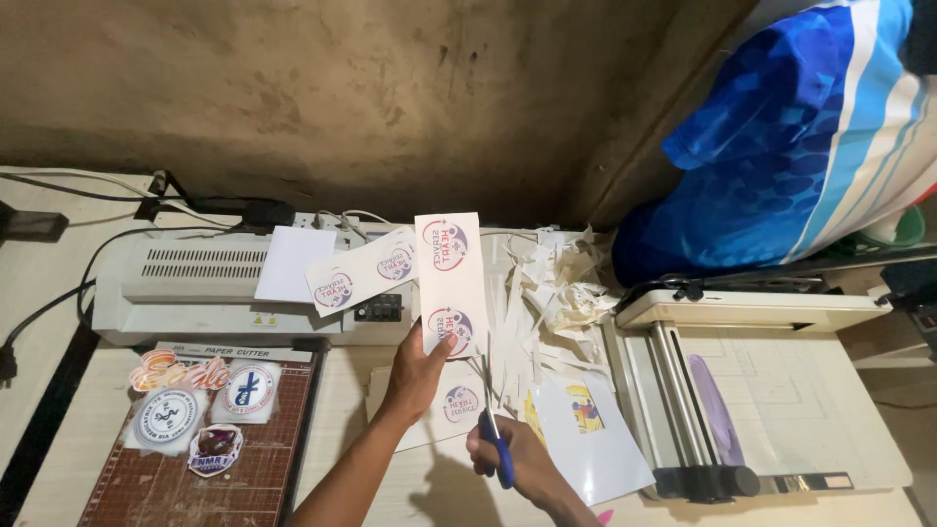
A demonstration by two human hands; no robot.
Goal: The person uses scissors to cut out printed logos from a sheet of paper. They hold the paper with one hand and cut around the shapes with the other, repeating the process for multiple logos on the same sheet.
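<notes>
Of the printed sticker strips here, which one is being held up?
The upright white strip with two round emblems, pinched by the left hand. The other two-emblem strip lies slanted on the laminator.

A rough, stained brown plaster wall point(342, 88) fills the far side, dimly lit. A pale wood-grain table point(59, 410) runs beneath it; a darker corner post point(654, 127) rises at right.
</notes>
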